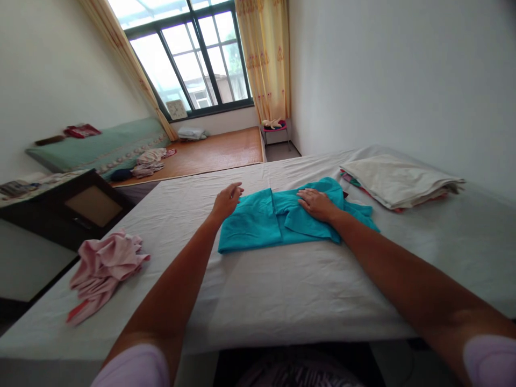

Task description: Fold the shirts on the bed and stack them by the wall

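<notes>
A turquoise shirt (253, 223), partly folded into a long shape, lies on the white-sheeted bed (258, 293) in front of me. Its right part is looser, with a sleeve-like flap over the top and fabric sticking out at the right end. My right hand (316, 204) rests on this part, palm down, with the fingers stretched out. Just at the upper left edge of the shirt is my left hand (228, 200), its fingers slightly bent and nothing visible in them. Whether it touches the cloth I cannot tell.
A crumpled pink garment (107, 269) lies at the left of the bed. To the right is a stack of folded cloth (403, 180), cream on top. Beyond stand a dark cabinet (94, 209), a brown-topped bed (217, 153), a small stool (276, 126) and a window.
</notes>
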A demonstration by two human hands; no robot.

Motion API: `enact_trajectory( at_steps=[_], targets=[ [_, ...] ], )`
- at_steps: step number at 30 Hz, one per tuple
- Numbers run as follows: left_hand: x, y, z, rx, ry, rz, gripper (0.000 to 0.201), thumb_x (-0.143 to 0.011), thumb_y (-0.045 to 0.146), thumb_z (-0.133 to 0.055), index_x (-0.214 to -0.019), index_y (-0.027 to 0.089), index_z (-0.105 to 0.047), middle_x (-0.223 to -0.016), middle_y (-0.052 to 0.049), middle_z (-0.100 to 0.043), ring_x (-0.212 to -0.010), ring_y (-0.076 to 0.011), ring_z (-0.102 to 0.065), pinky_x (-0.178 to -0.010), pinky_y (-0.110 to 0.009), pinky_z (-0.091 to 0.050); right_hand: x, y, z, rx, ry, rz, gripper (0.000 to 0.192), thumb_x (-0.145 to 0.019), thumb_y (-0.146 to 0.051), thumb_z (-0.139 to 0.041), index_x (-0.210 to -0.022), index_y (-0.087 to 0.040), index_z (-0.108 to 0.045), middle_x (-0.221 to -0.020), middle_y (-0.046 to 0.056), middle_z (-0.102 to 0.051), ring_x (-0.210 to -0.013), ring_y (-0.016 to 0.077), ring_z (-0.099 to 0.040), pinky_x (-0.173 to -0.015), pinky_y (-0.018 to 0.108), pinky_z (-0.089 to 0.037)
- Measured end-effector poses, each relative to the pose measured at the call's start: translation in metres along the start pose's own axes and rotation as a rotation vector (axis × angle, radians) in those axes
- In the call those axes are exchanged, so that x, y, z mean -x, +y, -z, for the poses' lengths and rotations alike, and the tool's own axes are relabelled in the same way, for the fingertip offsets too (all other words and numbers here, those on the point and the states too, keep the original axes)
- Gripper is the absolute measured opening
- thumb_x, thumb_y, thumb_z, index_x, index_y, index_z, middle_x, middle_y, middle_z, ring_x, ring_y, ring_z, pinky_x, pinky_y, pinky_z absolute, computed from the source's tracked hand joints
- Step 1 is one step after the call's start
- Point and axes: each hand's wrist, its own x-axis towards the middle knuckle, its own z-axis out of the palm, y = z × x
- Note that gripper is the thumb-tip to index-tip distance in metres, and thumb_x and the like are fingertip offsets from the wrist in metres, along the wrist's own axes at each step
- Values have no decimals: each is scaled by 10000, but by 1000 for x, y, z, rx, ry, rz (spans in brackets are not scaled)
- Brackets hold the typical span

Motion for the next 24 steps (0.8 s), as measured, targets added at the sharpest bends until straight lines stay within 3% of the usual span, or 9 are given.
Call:
enact_trajectory(
  at_steps=[3,5,7,10,14,17,20,24],
  targets=[
    [4,-25,-2,-296,-265,-217,463,-963,391,-379,-1346,207,-563,-1415,-88,-548,-1348,-222,-452,-1144,-414,-337,6,-52,13,-73,112,207,519,-1014,-393,-273,-1452,-190,-463,-1523,73,-415,-1452,256,-269,-1176,468,-223],
    [9,-37,-10,-409,-413,-258,524,-981,444,-313,-1425,227,-485,-1519,-61,-428,-1434,-214,-322,-1193,-422,-222,16,-92,12,-139,19,416,520,-1017,-437,-266,-1483,-260,-414,-1563,18,-346,-1467,226,-234,-1190,445,-197],
    [11,-45,-17,-463,-464,-229,562,-995,483,-232,-1490,264,-382,-1572,-30,-333,-1470,-203,-236,-1203,-428,-167,28,-124,3,-173,-141,519,591,-985,-558,-310,-1497,-272,-387,-1577,34,-312,-1471,247,-221,-1192,466,-176],
    [5,-56,-17,-508,-454,-158,563,-997,495,-191,-1511,310,-328,-1598,-4,-268,-1482,-205,-195,-1201,-442,-138,45,-146,-8,-214,-325,539,751,-928,-677,-333,-1529,-227,-326,-1593,85,-252,-1481,285,-170,-1196,487,-142],
    [-8,-74,-10,-569,-352,14,554,-995,430,-226,-1517,274,-327,-1593,-25,-286,-1475,-207,-219,-1195,-413,-166,52,-145,-2,-256,-395,544,828,-905,-712,-343,-1556,-209,-245,-1608,95,-178,-1490,273,-127,-1207,462,-117],
    [-5,-82,-9,-614,-203,128,540,-985,400,-278,-1483,232,-402,-1571,-70,-335,-1451,-236,-284,-1179,-415,-218,50,-142,4,-258,-407,547,751,-950,-660,-295,-1548,-205,-272,-1602,86,-218,-1488,250,-149,-1204,445,-134],
    [5,-81,-8,-651,-49,152,530,-968,367,-340,-1438,150,-453,-1520,-141,-409,-1410,-266,-359,-1153,-414,-277,47,-141,2,-235,-368,534,683,-992,-589,-257,-1532,-173,-309,-1588,99,-265,-1482,245,-183,-1197,461,-144],
    [15,-72,6,-590,-92,164,538,-923,353,-445,-1391,90,-483,-1378,-174,-558,-1328,-279,-465,-1121,-384,-335,42,-137,2,-226,-289,567,584,-993,-538,-353,-1469,-209,-431,-1537,86,-387,-1444,239,-295,-1179,453,-194]
  ],
)
